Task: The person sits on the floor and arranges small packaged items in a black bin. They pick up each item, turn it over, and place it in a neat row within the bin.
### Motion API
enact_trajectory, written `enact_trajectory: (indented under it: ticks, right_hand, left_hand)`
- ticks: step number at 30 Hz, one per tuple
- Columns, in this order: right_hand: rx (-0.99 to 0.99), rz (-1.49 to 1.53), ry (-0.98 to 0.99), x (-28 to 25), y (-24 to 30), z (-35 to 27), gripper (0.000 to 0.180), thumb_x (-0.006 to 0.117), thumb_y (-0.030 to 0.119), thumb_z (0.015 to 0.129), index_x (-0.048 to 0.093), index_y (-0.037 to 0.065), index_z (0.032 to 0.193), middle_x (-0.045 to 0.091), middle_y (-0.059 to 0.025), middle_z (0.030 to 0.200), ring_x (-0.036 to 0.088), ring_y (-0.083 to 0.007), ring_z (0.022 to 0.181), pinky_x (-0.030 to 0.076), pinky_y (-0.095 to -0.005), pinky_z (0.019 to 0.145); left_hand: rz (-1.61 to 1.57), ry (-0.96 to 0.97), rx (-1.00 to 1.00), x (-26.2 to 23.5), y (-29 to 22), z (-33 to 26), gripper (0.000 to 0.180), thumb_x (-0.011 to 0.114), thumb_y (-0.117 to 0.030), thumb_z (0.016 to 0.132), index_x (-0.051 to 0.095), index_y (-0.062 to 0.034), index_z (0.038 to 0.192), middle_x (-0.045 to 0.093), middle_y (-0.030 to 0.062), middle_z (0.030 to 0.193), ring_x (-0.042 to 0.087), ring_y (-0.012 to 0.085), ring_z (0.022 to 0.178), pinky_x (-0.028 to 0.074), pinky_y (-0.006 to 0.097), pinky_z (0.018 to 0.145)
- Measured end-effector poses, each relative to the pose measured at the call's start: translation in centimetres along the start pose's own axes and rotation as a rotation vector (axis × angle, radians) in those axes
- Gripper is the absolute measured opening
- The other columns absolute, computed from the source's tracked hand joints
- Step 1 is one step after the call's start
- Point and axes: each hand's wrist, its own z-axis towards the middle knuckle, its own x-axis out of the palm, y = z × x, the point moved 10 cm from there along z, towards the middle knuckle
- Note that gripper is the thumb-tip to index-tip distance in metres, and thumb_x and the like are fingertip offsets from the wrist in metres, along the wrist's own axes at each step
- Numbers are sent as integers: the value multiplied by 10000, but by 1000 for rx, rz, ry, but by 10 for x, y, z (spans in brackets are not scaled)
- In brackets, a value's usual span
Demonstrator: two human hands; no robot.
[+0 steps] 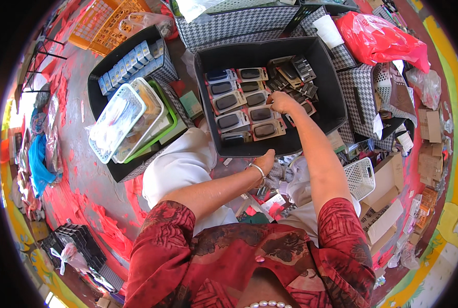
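A black fabric storage box (336, 110) is tilted toward me over my lap. Rows of blister packs on cards, each with a dark oval item (229, 120), fill its left and middle. Smaller dark packs (303, 69) lie loosely piled at its right. My right hand (284, 102) reaches inside with fingers closed at the edge of a blister pack (261, 113) in the middle; the fingertips are partly hidden. At the near rim, my left hand (265, 161), with a bracelet at the wrist, is closed around the box edge. Just beside it hangs a grey knitted cloth (276, 175).
To the left stands a patterned bin with blue-and-white small boxes (131, 64) and another with white baskets (118, 115) and a green tray. Patterned boxes and a red plastic bag (380, 38) crowd the right. A white basket (361, 178) and open cardboard box (385, 205) lie nearer.
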Motion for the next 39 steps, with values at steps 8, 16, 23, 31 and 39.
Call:
enact_trajectory:
  ticks: [8,16,23,31,39]
  right_hand:
    - [111,284,-383,-38,-45,-12,233,539,159,682,649,107,880,596,-180,950,569,-338,890,458,-391,774]
    - [652,-74,-121,-41,-129,-57,648,757,357,587,533,87,1133,515,-84,1190,501,-224,1091,446,-365,856]
    - [695,-88,-197,-52,-127,-62,615,796,293,556,562,53,1070,560,-75,1122,553,-213,1012,465,-336,811]
    - [573,88,-305,-97,-140,-58,138,532,75,686,635,-6,731,630,-164,716,639,-258,686,491,-334,642]
    - [238,555,-436,-115,-124,-81,125,485,79,794,593,29,834,593,-80,675,557,-144,492,412,-254,426]
  left_hand:
    - [-17,105,-12,5,0,-7,687,392,-488,738,500,96,1083,494,216,1160,487,283,1043,357,343,866]
    - [6,37,-80,3,16,11,588,446,-441,732,521,57,1036,554,171,1017,539,265,893,396,357,775]
    - [75,16,-15,0,3,1,636,440,-442,725,495,81,1083,533,197,1084,521,276,957,373,342,823]
    - [52,36,13,1,-5,-7,625,425,-439,731,512,97,1041,551,196,1055,538,259,928,391,344,791]
    - [-19,49,-6,3,1,0,593,430,-443,747,530,67,1033,564,172,1005,546,241,875,408,346,764]
